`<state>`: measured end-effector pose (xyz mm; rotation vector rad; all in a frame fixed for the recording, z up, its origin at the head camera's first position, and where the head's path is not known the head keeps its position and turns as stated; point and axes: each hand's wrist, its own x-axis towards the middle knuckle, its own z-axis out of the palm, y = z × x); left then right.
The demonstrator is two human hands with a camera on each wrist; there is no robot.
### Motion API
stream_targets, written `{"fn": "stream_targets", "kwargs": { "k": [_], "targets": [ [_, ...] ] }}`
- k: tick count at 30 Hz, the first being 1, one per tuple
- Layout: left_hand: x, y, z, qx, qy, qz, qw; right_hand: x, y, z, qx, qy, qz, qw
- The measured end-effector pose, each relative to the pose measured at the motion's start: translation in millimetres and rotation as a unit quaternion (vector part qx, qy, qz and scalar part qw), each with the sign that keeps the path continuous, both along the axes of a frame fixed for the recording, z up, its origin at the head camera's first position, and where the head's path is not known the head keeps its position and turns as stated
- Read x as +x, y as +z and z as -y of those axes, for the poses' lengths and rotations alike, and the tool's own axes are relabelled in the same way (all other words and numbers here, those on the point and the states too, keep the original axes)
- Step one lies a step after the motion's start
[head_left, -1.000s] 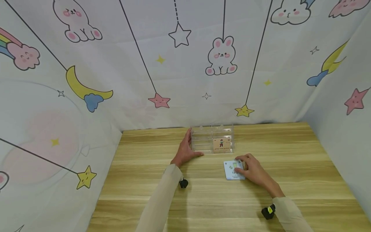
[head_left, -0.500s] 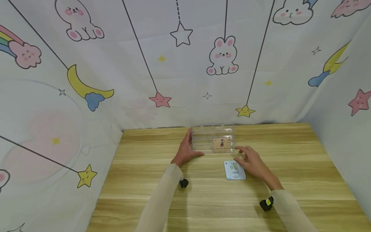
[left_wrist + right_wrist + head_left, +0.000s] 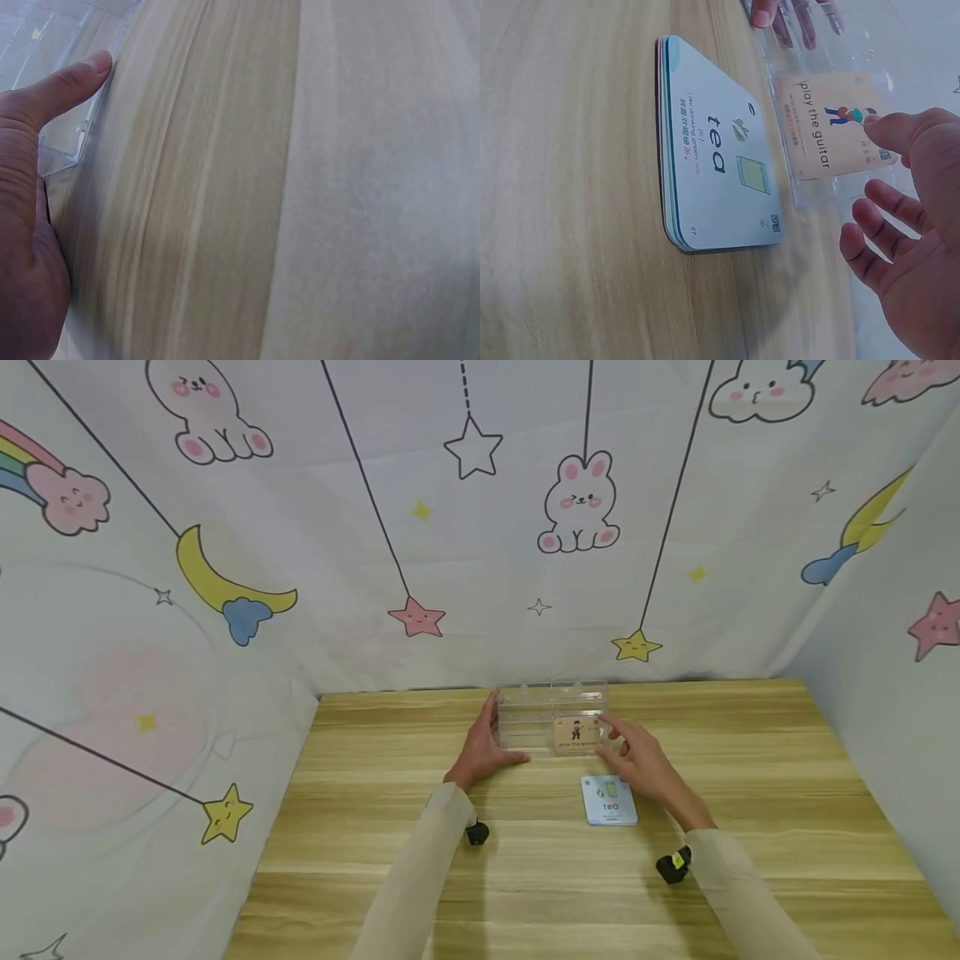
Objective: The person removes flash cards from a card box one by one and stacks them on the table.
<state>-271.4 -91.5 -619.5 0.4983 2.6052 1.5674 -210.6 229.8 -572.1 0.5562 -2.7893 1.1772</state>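
A clear plastic box (image 3: 525,727) with several compartments stands at the back of the table. My left hand (image 3: 482,752) grips its left side, the thumb (image 3: 79,79) along the front edge and the fingers round the far side. In the box's lower right compartment sits a tan card (image 3: 836,131) reading "play the guitar". My right hand (image 3: 641,766) is at the box's right edge, its thumb (image 3: 900,133) over that card and its other fingers loosely bent; I see nothing held. Just in front lies a stack of cards (image 3: 712,157), the top one reading "tea".
The wood-grain table (image 3: 360,843) runs back to a white cloth wall (image 3: 480,568) printed with stars, rabbits and moons. Cloth also closes in the left and right sides. A small black device (image 3: 673,865) sits at each wrist.
My right hand has left the card stack and moved up to the right edge of the clear box. The stack stays in place, and the left hand keeps its grip.
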Motion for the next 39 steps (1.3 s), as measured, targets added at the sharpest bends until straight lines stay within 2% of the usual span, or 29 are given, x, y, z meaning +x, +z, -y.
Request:
{"fn": "stream_targets", "kwargs": {
  "k": [7,17,22,28,39],
  "targets": [
    [2.4,3.3,-2.4,0.000,0.000,0.019,0.9998,0.0,-3.1,-1.1,-0.003,0.003,0.003,1.0000],
    [2.9,5.0,-1.9,-0.002,0.002,0.014,0.9999,2.0,-6.6,-0.6,-0.004,-0.012,0.001,0.9999],
    [3.0,4.7,-1.4,-0.002,0.002,0.019,0.9998,1.7,-4.6,0.6,-0.002,-0.012,0.014,0.9998],
    [2.6,2.9,-0.2,0.000,0.000,0.011,0.9999,1.0,-2.1,1.3,0.001,-0.013,0.012,0.9999],
    [4.0,4.0,-0.2,0.006,-0.002,0.008,0.9999,0.6,1.9,2.4,-0.017,-0.015,0.020,0.9996]
  ]
}}
